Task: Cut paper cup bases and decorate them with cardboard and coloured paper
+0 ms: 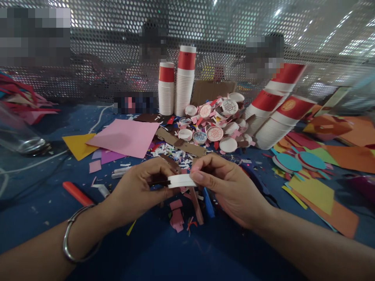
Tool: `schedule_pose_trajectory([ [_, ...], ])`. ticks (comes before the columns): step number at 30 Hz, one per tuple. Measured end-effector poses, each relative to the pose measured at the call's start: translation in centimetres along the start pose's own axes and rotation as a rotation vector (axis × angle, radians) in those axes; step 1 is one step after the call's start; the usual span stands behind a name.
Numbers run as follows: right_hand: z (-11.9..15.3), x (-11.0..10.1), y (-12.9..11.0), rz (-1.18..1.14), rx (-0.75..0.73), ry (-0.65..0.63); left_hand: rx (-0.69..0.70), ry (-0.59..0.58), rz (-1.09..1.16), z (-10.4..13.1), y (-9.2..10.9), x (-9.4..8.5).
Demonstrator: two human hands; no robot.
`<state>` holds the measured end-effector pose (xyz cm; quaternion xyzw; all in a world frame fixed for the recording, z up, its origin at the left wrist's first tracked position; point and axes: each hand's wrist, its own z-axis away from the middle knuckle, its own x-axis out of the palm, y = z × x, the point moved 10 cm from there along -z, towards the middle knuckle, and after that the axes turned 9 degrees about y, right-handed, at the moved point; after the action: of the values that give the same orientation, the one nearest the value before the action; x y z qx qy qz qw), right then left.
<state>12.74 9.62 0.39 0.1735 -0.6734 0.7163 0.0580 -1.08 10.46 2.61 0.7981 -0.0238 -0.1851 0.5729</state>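
Both hands hold a white paper cup bottom (182, 180), turned nearly edge-on, with a thin seam line along its side. My right hand (231, 187) pinches its right end between thumb and fingers. On the other side, my left hand (143, 183) is closed around the left end, where a dark brown strip (159, 182) sticks out from it. A silver bangle (66, 238) circles the left wrist. Below the hands lie pink paper scraps (176, 218) and a blue strip-like piece (209, 203). The left fingertips are partly hidden.
Cut-off cup bottoms (215, 134) are heaped behind the hands, beside stacked paper cups (185, 89). More cup stacks (272, 113) lean at right, near two turquoise discs (287, 162) and coloured paper (316, 193). Pink sheets (125, 136) and a red-handled object (77, 194) lie left.
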Motion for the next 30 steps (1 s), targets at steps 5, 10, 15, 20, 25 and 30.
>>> schedule_pose_trajectory([
  [5, -0.1, 0.1, 0.2, -0.025, 0.028, -0.010, 0.029, 0.000, -0.012, 0.0, 0.2, 0.0],
  [10, 0.0, 0.0, 0.4, -0.034, 0.040, -0.002, -0.026, 0.004, 0.017, -0.2, -0.3, -0.1],
  [15, -0.2, -0.6, 0.2, 0.004, 0.016, 0.058, -0.124, 0.006, 0.110, -0.5, -0.7, -0.3],
  [20, -0.5, -1.7, 0.2, 0.139, -0.021, 0.140, -0.153, 0.156, 0.229, -0.9, -1.7, -2.3],
  [25, 0.3, 0.9, 0.1, 0.691, -0.224, -0.130, -0.134, 0.306, 0.256, -1.1, -2.5, -4.3],
  [30, 1.8, 4.2, 0.8, 1.182, -0.522, -0.403, -0.147, 0.307, 0.130, -1.1, -2.0, -4.0],
])
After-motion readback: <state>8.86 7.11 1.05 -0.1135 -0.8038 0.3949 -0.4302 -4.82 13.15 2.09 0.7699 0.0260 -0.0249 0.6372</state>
